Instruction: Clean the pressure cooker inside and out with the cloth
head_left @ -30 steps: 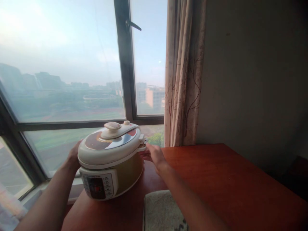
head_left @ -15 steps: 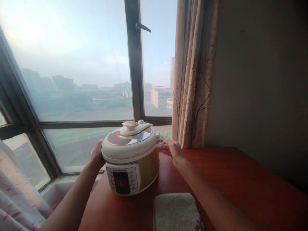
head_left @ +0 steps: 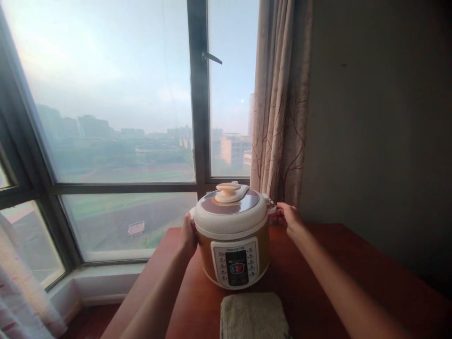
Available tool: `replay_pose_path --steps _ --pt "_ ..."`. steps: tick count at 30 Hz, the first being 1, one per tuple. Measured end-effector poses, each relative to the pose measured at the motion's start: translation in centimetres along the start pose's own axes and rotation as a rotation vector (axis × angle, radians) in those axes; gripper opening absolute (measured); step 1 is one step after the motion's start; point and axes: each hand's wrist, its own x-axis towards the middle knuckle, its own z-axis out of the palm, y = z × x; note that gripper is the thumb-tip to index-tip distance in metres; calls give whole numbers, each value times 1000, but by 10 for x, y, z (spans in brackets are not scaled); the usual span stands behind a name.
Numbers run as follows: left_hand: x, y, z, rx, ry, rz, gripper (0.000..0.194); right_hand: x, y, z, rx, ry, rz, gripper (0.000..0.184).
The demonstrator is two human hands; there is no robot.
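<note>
An electric pressure cooker (head_left: 231,223) with a white lid, gold-brown sides and a front button panel stands upright at the middle of the table. My left hand (head_left: 188,237) grips its left side handle, the fingers partly hidden behind the body. At the right side handle, my right hand (head_left: 287,217) has its fingers curled under and around the grip. The lid sits on the cooker, its knob on top. Just in front of the cooker lies a folded grey-green cloth (head_left: 252,315).
The reddish-brown wooden table (head_left: 339,273) extends to the right toward a dark wall. Behind it are a framed window (head_left: 199,141) with a handle and a patterned curtain (head_left: 278,117). A second curtain (head_left: 24,292) hangs at the lower left, beside the sill.
The cooker has moved to the right with both hands on its handles. It has also turned, so its panel faces me more squarely. The cloth stays in front.
</note>
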Motion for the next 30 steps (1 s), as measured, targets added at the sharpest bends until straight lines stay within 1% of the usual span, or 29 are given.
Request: replay_pose_path --steps 4,8,11,16,23,30 --pt "-9 -18 17 -12 -67 -48 56 13 3 -27 -7 48 -12 17" --pt "-14 -23 26 26 -40 -43 55 16 8 -43 2 58 -9 16" --pt "-15 -22 28 45 -15 -27 54 16 10 -46 5 59 -4 17" --pt "-13 -20 25 75 20 -11 56 15 9 -45 8 43 13 20" --pt "-13 -21 24 102 4 11 63 13 8 -47 3 42 9 19" --pt "-16 -19 27 122 -7 48 64 16 18 -53 13 64 -5 19"
